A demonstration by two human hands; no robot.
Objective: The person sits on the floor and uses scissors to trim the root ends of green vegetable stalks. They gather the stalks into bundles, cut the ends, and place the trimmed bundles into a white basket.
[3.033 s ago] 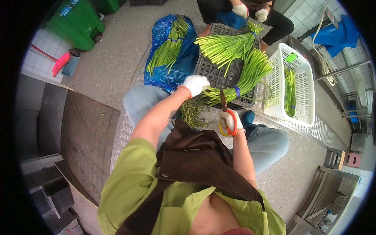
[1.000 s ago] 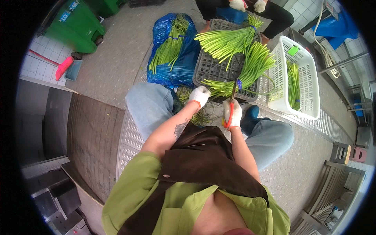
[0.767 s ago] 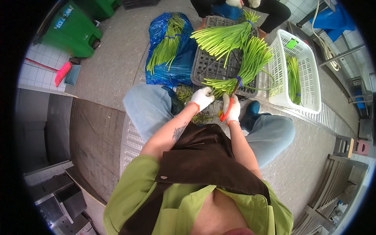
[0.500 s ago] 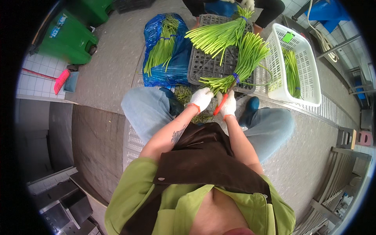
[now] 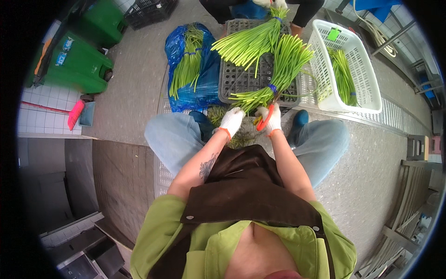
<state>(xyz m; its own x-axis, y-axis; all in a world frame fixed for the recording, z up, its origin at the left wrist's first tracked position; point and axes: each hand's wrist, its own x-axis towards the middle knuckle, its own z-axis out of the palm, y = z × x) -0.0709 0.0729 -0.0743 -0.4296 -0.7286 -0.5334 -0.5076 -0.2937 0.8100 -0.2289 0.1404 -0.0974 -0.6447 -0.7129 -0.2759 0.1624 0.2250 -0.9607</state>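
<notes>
My right hand [image 5: 274,119], in a white glove with an orange cuff, is closed round the orange-handled scissors [image 5: 265,117]. Their blades point up beside a bunch of long green stalks [image 5: 289,63], probably garlic scapes, tied with a blue band [image 5: 272,88]. At the near ends of that bunch is my left hand [image 5: 232,121], gloved alike, its fingers curled; what they pinch, if anything, is hidden. The bunch lies on an upturned dark grey crate [image 5: 227,86]. A second banded bunch [image 5: 248,42] fans out beyond it, by a co-worker's gloved hand [image 5: 280,3].
A white basket [image 5: 320,88] with more stalks stands at the right. Left of the crate, a stalk bunch [image 5: 188,69] lies on a blue plastic bag [image 5: 204,90]. Stalk scraps [image 5: 241,139] litter the floor between my feet. Green bins [image 5: 76,63] stand at far left.
My hands have drawn a little apart, the left one moving left from the stalk ends. The scissors stay in my right hand. The whole view has shifted slightly.
</notes>
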